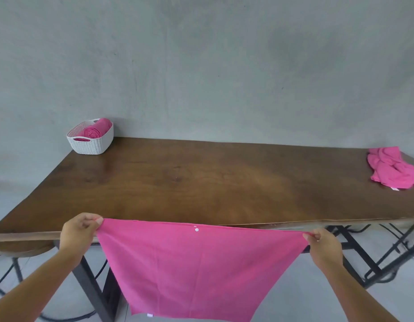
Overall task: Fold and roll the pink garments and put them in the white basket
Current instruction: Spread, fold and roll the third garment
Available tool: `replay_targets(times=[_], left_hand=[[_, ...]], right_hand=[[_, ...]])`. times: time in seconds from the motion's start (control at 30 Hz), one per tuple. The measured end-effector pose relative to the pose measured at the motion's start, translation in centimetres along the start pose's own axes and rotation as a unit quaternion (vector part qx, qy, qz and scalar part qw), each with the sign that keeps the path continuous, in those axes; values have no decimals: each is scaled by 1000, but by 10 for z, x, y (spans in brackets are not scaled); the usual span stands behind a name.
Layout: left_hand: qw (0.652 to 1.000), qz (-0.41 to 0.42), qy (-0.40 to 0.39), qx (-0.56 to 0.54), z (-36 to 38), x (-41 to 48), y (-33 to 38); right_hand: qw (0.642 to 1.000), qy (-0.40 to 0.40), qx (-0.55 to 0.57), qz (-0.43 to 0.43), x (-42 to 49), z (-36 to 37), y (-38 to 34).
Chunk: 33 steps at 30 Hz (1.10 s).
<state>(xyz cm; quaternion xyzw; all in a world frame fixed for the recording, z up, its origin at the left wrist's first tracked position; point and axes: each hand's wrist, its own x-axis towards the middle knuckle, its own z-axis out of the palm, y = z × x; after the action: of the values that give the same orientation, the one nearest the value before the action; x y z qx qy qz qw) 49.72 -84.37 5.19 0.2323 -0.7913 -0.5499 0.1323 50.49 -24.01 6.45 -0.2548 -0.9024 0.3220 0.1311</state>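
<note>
Head view, one entry. Pink garment [196,266]: held spread in the air in front of the near edge of the wooden table [201,182], hanging flat below its taut upper edge; a small white button shows near the middle of that edge, and a small white tag at the lower hem. Left hand [79,231]: fingers curled, gripping the garment's upper left corner, at the level of the table edge. Right hand [323,245]: pinching the upper right corner between thumb and fingers, slightly lower than the left. White basket [91,144]: woven-look plastic, standing at the far left corner of the table against the grey wall [224,66]; it holds one rolled pink garment [94,131], spiral end facing the camera. Pink pile [393,168]: crumpled, unfolded garments at the table's far right end, well apart from the basket. Black metal table legs [354,249] visible beneath.
</note>
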Motion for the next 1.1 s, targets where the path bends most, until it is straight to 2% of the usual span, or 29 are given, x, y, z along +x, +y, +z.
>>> replay_targets(times=[0.23,0.67,0.87,1.1], left_hand=[[998,-9,50,21,18,19,2],[980,-89,145,105,65,80,-1],[972,-64,166,152,95,109,3],[968,-22,187,167,135,157,13]], right_hand=[[1000,20,0,23,18,23,-18],[997,40,-53,31,95,80,-57],[998,19,-49,38,139,112,-56],[993,44,-106,8,201,150,-55]])
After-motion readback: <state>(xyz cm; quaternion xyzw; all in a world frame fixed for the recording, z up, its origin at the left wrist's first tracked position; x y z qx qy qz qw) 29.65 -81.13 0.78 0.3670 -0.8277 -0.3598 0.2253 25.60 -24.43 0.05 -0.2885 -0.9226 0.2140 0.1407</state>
